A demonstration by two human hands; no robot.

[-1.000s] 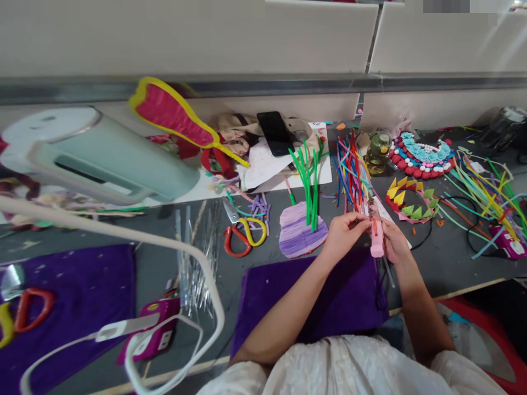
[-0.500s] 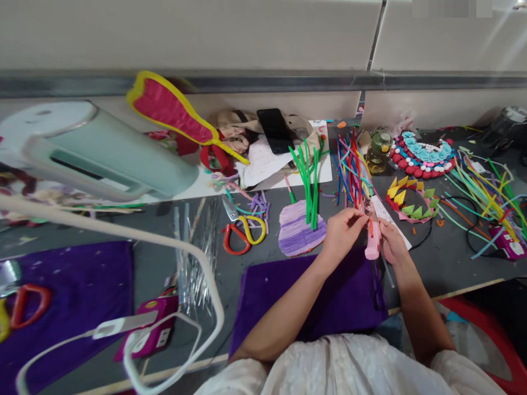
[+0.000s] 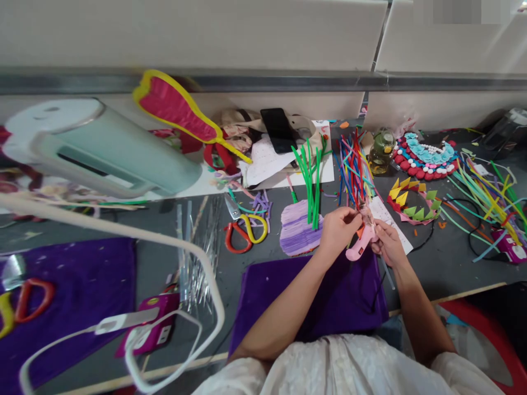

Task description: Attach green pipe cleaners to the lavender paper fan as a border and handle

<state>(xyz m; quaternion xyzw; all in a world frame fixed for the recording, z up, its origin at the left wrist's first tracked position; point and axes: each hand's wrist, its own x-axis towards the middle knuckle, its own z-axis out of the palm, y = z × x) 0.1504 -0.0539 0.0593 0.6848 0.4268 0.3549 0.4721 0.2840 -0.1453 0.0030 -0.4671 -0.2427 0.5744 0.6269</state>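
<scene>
A pink glue gun (image 3: pixel 359 248) with an orange trigger lies tilted between my two hands, its handle pointing down and left. My right hand (image 3: pixel 387 241) has its fingers closed on the gun's body, and a clear glue stick (image 3: pixel 388 274) shows below that hand. At the front end of the gun, my left hand (image 3: pixel 340 227) is closed in a pinch; what sits between its fingertips is too small to make out. Just left of that hand is a purple pleated piece (image 3: pixel 300 227) with green pipe cleaners (image 3: pixel 308 181) lying over it.
Beneath my forearms is a folded purple cloth (image 3: pixel 267 296). Colourful pipe cleaners (image 3: pixel 354 164) lie beyond my hands, with a paper crown (image 3: pixel 414 202) to the right. Scissors (image 3: pixel 247 230) and silver strips (image 3: pixel 201 252) are leftward. A white cable (image 3: pixel 197 249) crosses the left foreground.
The glue gun has turned, its handle swinging from pointing toward me to down and left. My right hand has shifted slightly up and left; my left hand stays at the gun's front.
</scene>
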